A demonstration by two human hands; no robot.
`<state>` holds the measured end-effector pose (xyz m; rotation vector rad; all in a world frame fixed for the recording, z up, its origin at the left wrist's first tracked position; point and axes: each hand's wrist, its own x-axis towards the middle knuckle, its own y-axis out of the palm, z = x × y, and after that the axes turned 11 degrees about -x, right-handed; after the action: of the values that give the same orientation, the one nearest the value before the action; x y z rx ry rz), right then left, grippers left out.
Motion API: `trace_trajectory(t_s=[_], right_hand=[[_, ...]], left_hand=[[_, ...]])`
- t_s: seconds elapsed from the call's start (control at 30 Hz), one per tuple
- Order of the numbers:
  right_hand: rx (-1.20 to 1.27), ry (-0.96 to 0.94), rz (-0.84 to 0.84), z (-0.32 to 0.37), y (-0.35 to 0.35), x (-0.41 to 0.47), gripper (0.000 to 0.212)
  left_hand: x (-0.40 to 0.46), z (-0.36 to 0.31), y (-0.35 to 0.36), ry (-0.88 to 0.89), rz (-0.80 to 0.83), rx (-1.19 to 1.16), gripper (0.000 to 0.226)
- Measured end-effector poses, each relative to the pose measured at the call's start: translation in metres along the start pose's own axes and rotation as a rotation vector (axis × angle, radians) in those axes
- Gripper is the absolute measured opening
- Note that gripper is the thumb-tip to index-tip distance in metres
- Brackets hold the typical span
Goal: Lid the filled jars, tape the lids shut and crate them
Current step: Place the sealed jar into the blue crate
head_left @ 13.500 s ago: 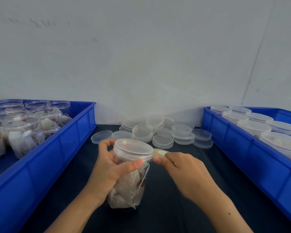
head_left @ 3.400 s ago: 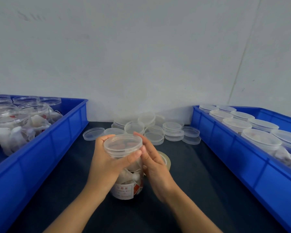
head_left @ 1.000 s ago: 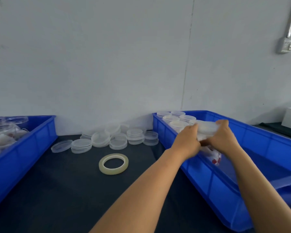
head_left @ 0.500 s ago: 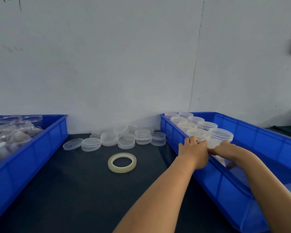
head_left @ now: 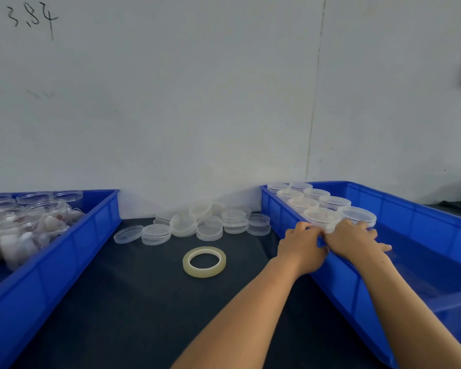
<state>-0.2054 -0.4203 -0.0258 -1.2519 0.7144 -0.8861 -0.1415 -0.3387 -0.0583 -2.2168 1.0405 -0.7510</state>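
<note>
In the head view both my hands reach into the blue crate on the right (head_left: 410,206). My left hand (head_left: 301,246) curls over the crate's near wall, and my right hand (head_left: 354,241) lies inside it. Together they hold a lidded jar (head_left: 330,228), of which only a pale sliver shows between them. It sits low in the crate, at the near end of two rows of lidded jars (head_left: 314,194). A roll of clear tape (head_left: 189,265) lies flat on the dark table.
A second blue crate on the left (head_left: 72,241) holds several open jars of white sachets (head_left: 24,225). Several loose clear lids (head_left: 209,225) are piled against the back wall between the crates. The near half of the right crate shows bare blue floor.
The jar was lidded and taped at the table's middle, then carried right. Over the last second both hands lowered it from above the right crate down behind the rows. The tape roll stayed on the table.
</note>
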Motion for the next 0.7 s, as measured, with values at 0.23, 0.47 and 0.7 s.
trace_trajectory(t_s=[0.23,0.47,0.7], right_hand=[[0.136,-0.361,-0.203,0.076,-0.012,-0.062,0.05],[0.423,-0.703,-0.154,0.174,-0.002,-0.12,0.035],[0.507,-0.935,0.062,0.274,0.03,-0.179,0.034]], left_hand=[[-0.042,0.025,-0.079,0.009,-0.38,0.114,0.025],[-0.112,0.074,-0.172,-0.168,-0.551,0.327,0.03],[-0.181,0.128,-0.239,-0.44,-0.597,0.484,0.009]])
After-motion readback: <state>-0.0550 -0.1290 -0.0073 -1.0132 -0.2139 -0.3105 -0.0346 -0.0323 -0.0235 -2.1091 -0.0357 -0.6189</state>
